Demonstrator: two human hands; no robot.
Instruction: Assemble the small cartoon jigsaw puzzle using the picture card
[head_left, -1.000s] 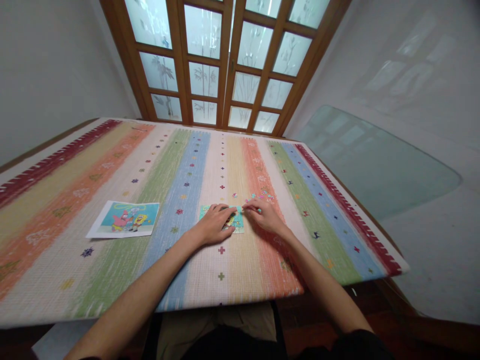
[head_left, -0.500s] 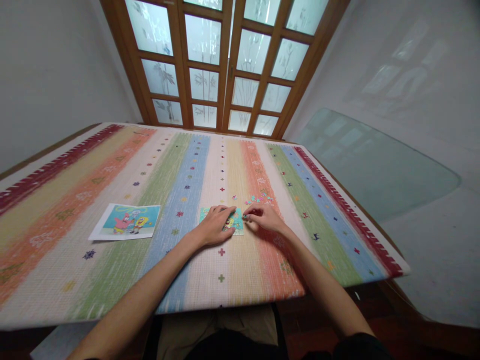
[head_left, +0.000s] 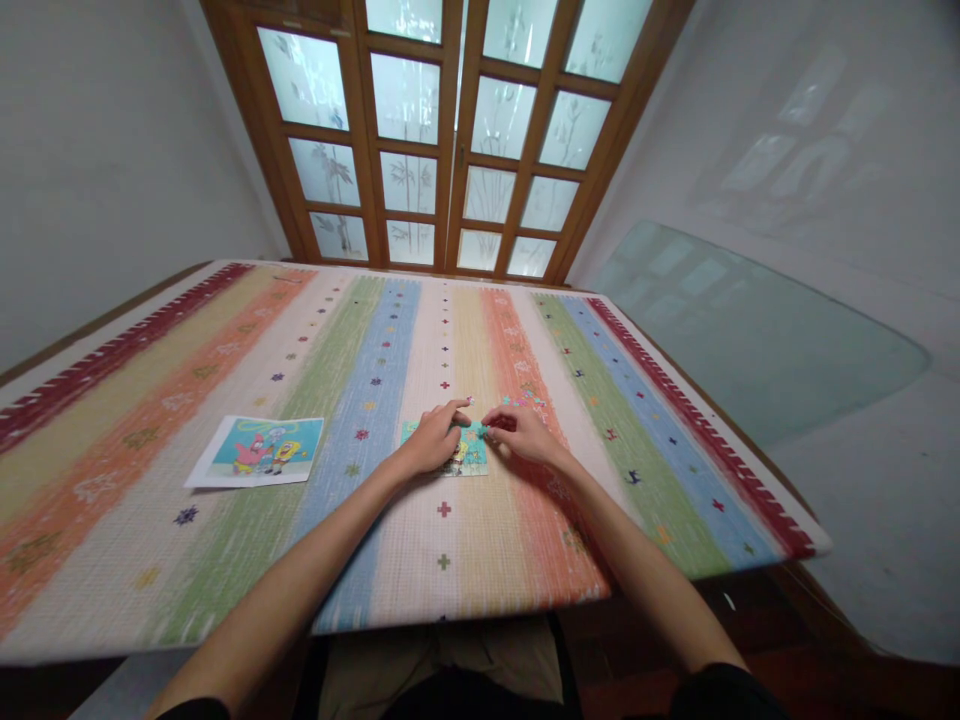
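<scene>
Partly under loosely spread left hand [head_left: 435, 438]: puzzle [head_left: 472, 464]; at its right edge, right hand [head_left: 523, 434] pinching small teal piece [head_left: 484, 433].

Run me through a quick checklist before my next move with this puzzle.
1. Printed picture face up and uncovered: ok, left of your left hand.
2. Puzzle fully visible: not ok, your left hand covers part of it.
3. Right hand near the puzzle: ok, fingertips at its right edge.
4. Right hand gripping a piece firmly: cannot tell, too small to see.
5. Loose pieces in view: ok, some show just beyond your right hand.
</scene>
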